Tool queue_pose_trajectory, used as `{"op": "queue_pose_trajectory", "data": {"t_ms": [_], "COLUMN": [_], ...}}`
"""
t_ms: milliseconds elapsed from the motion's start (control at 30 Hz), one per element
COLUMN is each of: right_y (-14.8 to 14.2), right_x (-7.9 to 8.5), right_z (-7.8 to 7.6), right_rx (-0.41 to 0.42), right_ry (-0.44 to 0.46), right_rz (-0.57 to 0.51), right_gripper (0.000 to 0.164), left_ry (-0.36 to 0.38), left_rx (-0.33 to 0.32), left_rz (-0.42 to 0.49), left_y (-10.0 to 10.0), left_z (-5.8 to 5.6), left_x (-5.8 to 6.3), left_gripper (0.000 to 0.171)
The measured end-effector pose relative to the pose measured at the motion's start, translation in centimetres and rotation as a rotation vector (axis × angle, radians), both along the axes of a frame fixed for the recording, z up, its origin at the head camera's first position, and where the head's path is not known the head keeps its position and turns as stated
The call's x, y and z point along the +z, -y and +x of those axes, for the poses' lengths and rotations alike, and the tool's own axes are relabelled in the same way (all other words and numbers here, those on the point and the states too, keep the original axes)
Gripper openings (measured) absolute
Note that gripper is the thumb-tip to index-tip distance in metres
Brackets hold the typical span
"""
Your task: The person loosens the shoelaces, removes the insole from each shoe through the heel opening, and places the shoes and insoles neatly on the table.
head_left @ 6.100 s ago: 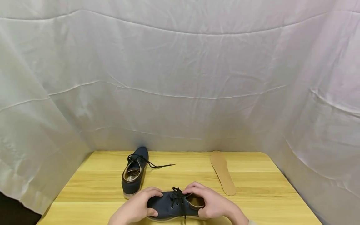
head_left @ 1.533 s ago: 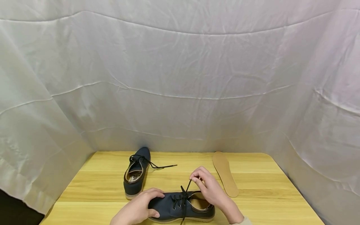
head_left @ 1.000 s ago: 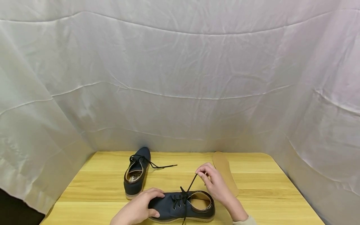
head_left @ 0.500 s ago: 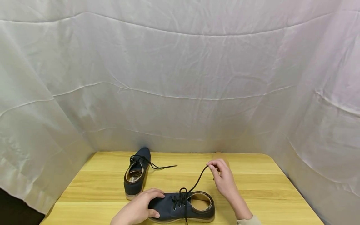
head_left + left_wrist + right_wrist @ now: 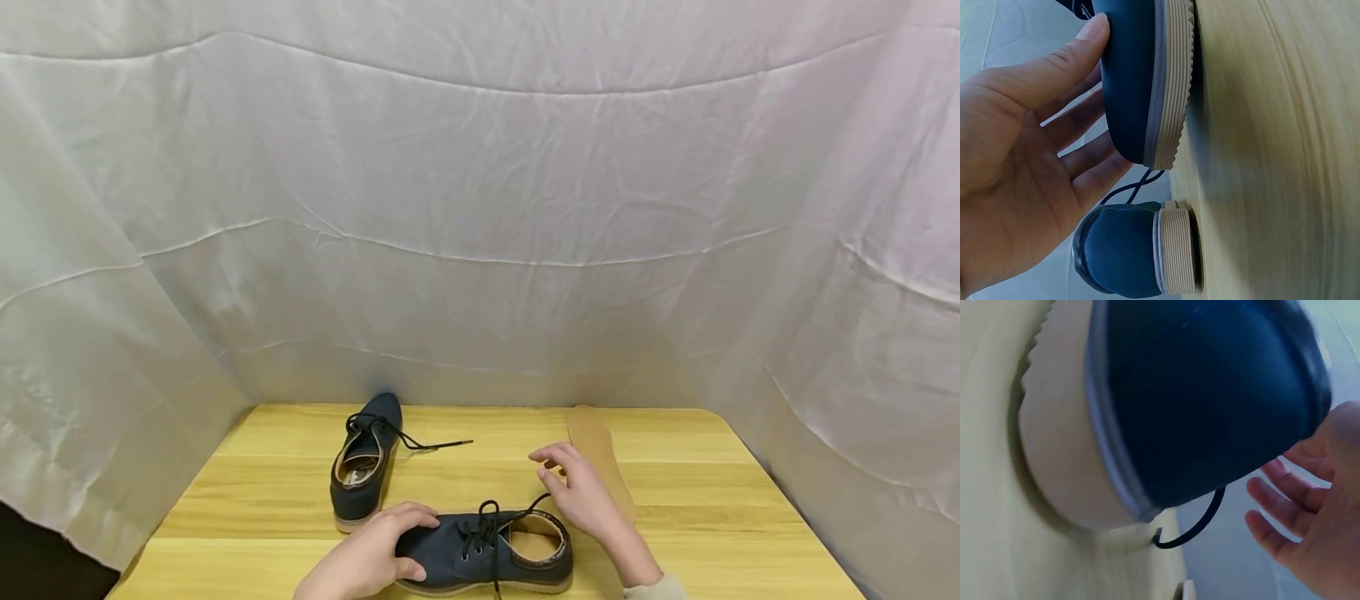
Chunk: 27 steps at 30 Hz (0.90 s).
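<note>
A navy lace-up shoe lies on its sole near the table's front, toe to the left. My left hand grips its toe; in the left wrist view the thumb presses one side of the toe and the fingers go round the other. Black shoelace loops over the eyelets, one end hanging down the near side. Its other end trails past the shoe's opening, and curves below the heel in the right wrist view. Just beyond the heel hovers my right hand, fingers loosely bent, holding nothing.
A second navy shoe stands at the left, toe toward the back, its lace stretched rightward over the wooden table. Behind my right hand lies a tan insole, partly covered by it. Pale curtains enclose the table's back and sides.
My right hand untucked the lace end and drew it up to the right, then let it go and moved back left and lower. The lace dropped behind the heel. My left hand stayed put.
</note>
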State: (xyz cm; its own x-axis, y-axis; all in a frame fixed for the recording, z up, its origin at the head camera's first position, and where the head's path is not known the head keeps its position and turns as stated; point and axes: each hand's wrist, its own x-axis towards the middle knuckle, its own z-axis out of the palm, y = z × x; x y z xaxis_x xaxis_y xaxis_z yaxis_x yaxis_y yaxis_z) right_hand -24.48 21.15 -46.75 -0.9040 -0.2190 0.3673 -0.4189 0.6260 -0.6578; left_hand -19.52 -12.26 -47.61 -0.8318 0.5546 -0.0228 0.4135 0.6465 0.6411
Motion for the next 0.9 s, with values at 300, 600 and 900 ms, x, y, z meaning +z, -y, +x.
{"op": "queue_pose_trajectory", "data": {"t_ms": [300,600,900], "right_y": [0.0,1.5,2.8], "right_x": [1.4,1.1,0.8], "right_z": [1.2,1.8,2.1], "right_rx": [0.309,0.418,0.401], "right_ry": [0.012,0.102,0.226], "right_rz": [0.039,0.108,0.092], "right_gripper": [0.008,0.025,0.028], "left_ry": [-0.027,-0.021,-0.006], "left_rx": [-0.005,-0.004,0.001], "left_rz": [-0.002,-0.003,0.001], "left_y": [0.0,0.0,-0.1], "left_z": [0.1,0.1,0.1], "left_x": [0.1,0.0,0.2], "left_gripper": [0.05,0.049,0.049]}}
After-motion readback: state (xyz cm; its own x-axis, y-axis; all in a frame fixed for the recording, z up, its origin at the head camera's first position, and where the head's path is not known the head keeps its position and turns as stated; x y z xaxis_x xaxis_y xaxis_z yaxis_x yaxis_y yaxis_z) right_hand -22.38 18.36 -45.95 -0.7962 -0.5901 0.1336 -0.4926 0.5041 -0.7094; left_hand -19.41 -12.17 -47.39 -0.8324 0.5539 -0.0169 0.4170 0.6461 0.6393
